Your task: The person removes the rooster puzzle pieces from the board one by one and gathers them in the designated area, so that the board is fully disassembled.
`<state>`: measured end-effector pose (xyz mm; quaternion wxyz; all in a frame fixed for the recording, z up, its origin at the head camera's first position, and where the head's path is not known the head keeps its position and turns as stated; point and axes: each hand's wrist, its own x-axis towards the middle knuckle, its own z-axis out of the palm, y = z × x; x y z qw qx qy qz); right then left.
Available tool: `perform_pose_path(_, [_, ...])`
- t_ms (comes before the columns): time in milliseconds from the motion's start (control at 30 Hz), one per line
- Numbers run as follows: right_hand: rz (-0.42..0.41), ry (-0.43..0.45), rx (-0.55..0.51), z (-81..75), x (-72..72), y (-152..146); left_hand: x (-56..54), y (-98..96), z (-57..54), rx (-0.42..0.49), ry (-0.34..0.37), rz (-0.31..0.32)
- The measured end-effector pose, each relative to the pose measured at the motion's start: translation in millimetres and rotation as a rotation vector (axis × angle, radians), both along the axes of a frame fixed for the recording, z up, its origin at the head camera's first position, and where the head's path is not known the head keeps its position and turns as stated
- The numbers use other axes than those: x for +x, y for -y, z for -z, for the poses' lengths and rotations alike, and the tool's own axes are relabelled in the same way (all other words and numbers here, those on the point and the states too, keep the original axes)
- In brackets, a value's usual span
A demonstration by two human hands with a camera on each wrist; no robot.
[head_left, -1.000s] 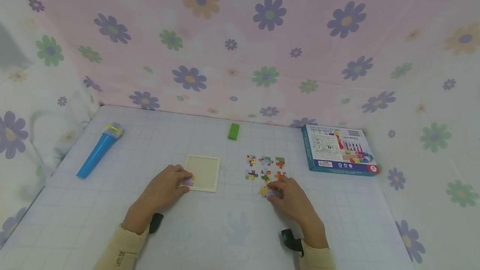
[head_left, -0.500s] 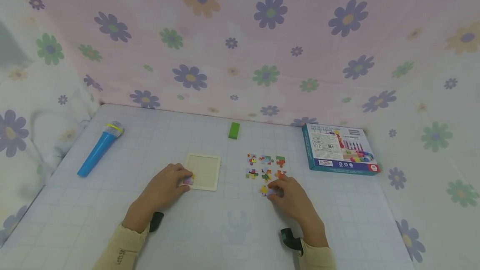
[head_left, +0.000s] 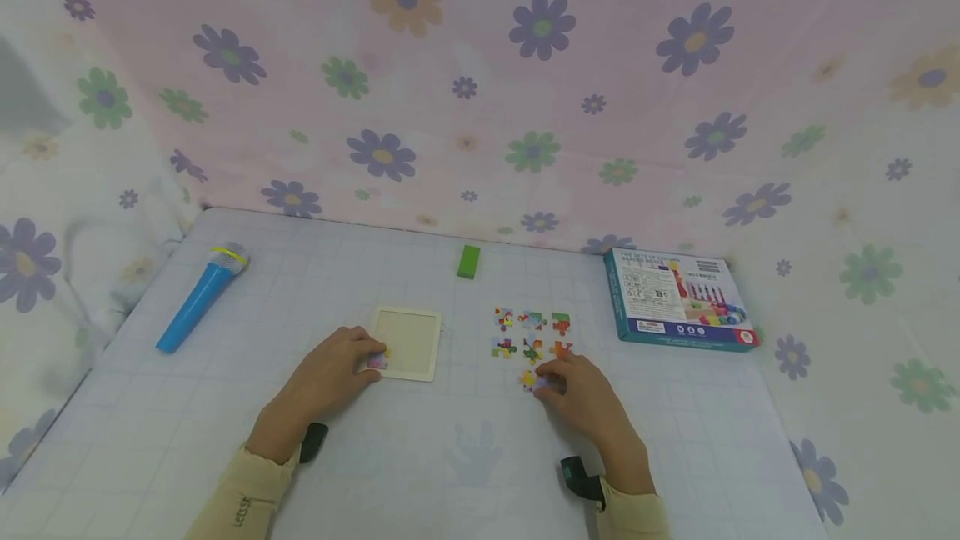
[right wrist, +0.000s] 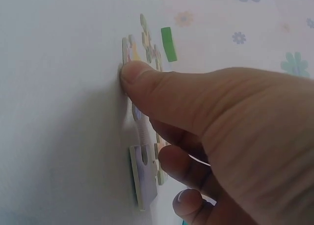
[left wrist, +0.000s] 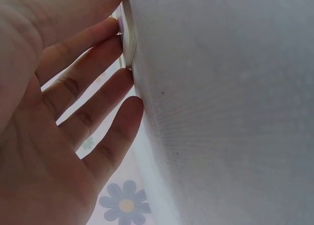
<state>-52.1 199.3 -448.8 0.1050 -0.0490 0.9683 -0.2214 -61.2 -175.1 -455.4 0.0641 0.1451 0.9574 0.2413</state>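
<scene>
In the head view my left hand (head_left: 335,372) rests at the lower-left corner of a cream puzzle frame (head_left: 437,346). Its index finger touches a pink-and-yellow puzzle piece in that corner, and the thumb lies at the front edge. The left wrist view shows the fingers (left wrist: 105,95) fairly straight against the frame's side (left wrist: 129,43). To the right, my right hand (head_left: 588,400) pinches a yellow-and-lilac puzzle piece (head_left: 527,381) lying on the table, between thumb and index finger. Another lilac piece (right wrist: 145,181) lies beneath this hand in the right wrist view.
Two rows of loose puzzle pieces (head_left: 532,348) lie just beyond my right hand. A green block (head_left: 468,262) is at the back, a blue toy microphone (head_left: 197,304) at the left, and a printed box (head_left: 681,300) at the right. Flowered cloth (head_left: 457,107) closes off the back and sides.
</scene>
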Motion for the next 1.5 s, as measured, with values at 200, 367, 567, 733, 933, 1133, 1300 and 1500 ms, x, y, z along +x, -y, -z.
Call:
perform_pose_path(200, [-0.006, 0.010, -0.003, -1.0, 0.2, 0.0, -0.4, -0.1, 0.6, 0.002, -0.004, -0.002])
perform_pose_path(367, [-0.012, 0.005, -0.014, -3.6, 0.1, -0.7, -0.7, 0.2, 0.8, 0.007, -0.005, -0.003])
perform_pose_path(567, [-0.027, -0.030, -0.010, -4.2, -0.8, 0.6, -1.2, 2.0, 2.0, 0.013, -0.021, 0.011])
perform_pose_path(733, [-0.043, -0.065, -0.012, -3.2, -2.9, 7.1, -1.8, 3.8, 3.8, 0.025, -0.034, 0.024])
perform_pose_path(933, [-0.094, -0.109, -0.048, -1.0, -4.5, 21.2, -1.0, 5.8, 5.7, 0.057, -0.018, 0.023])
perform_pose_path(1133, [-0.146, -0.109, -0.084, 0.3, -6.4, 42.4, 0.8, 7.1, 5.9, 0.081, -0.021, 0.013])
perform_pose_path(1300, [-0.214, -0.130, -0.099, 2.5, -10.5, 60.1, 1.0, 7.2, 7.0, 0.069, 0.005, 0.015])
perform_pose_path(1500, [-0.303, -0.139, -0.086, 6.9, -16.9, 82.8, -0.9, 9.1, 5.8, 0.047, 0.029, 0.005])
